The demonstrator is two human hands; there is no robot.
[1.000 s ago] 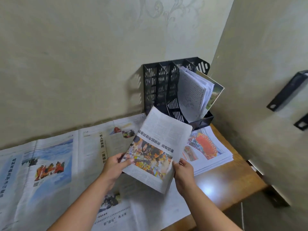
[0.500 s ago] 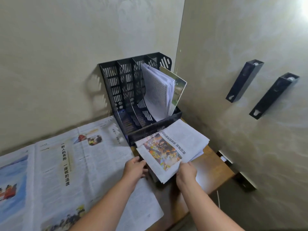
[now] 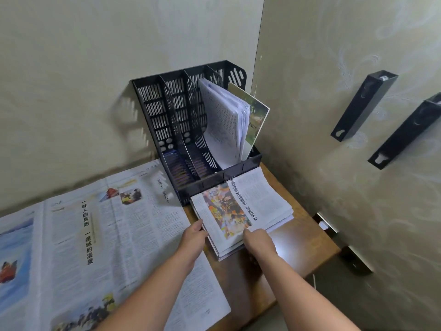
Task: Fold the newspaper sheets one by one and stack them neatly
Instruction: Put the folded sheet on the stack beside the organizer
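Note:
A folded newspaper sheet (image 3: 241,206) with a colourful photo lies on top of the stack of folded sheets (image 3: 279,223) at the right end of the wooden table (image 3: 310,247), just in front of the black file rack. My left hand (image 3: 193,237) touches the stack's left edge near its front corner. My right hand (image 3: 259,241) rests on the front edge of the top sheet, fingers curled over it. Several unfolded newspaper sheets (image 3: 95,235) lie spread flat across the table to the left.
A black mesh file rack (image 3: 176,130) stands against the wall, its right slot holding papers (image 3: 226,120). The side wall on the right carries two black brackets (image 3: 362,106). The table's right edge is close to the stack.
The folded sheet went from being held up in both hands to lying on the stack at the right. Both hands moved right with it and now sit at the stack's edges.

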